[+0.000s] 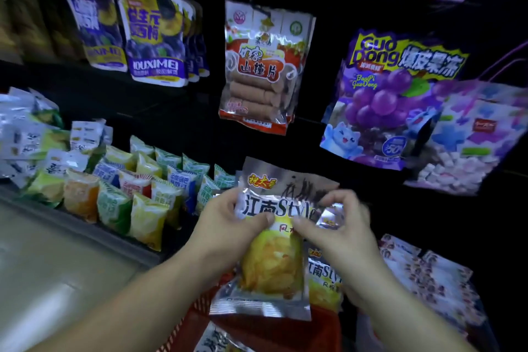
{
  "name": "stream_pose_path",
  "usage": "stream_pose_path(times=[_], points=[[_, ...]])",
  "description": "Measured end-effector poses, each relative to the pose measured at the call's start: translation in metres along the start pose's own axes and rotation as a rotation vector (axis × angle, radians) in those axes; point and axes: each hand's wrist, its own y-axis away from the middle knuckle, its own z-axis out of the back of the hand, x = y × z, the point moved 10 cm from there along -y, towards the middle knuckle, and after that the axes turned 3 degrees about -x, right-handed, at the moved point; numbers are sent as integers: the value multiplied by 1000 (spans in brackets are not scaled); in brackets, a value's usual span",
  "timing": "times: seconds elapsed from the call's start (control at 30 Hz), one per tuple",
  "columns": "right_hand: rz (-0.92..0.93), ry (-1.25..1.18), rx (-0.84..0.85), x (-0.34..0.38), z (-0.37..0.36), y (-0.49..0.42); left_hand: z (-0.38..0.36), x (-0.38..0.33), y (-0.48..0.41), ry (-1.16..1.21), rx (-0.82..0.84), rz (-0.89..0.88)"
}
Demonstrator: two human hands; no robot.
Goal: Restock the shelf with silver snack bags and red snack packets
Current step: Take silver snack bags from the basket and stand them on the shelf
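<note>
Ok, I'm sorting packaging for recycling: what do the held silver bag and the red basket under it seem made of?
Silver bag: likely metallised plastic film, glossy; it glints and crinkles at the sealed edges. Red basket: probably rigid moulded plastic, judging by its lattice wall, though blurred.

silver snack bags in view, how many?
4: front bag gripped by left hand and right hand; second bag behind it; bag corner beside right hand; fourth bag in red basket. More may be hidden.

Both hands, left hand (pixel 228 226) and right hand (pixel 340 226), pinch a silver snack bag (pixel 271 263) above a red basket (pixel 285 331), near shelf (pixel 85 226) packets.
</note>
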Motion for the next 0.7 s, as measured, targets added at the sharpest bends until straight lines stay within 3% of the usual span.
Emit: stream_pose_path(times=[0.07,0.13,0.27,0.5,0.7], points=[[-164,-326,119,-23,-24,24,2,-3,15,61,-31,9],[-162,-456,128,-27,-30,31,4,-1,25,104,-67,29],[9,-285,124,-14,-30,27,14,8,24,91,-141,37],[48,-173,14,-18,-23,13,29,23,17,62,-311,30],[13,-203,114,-19,-34,9,11,23,18,58,-105,64]])
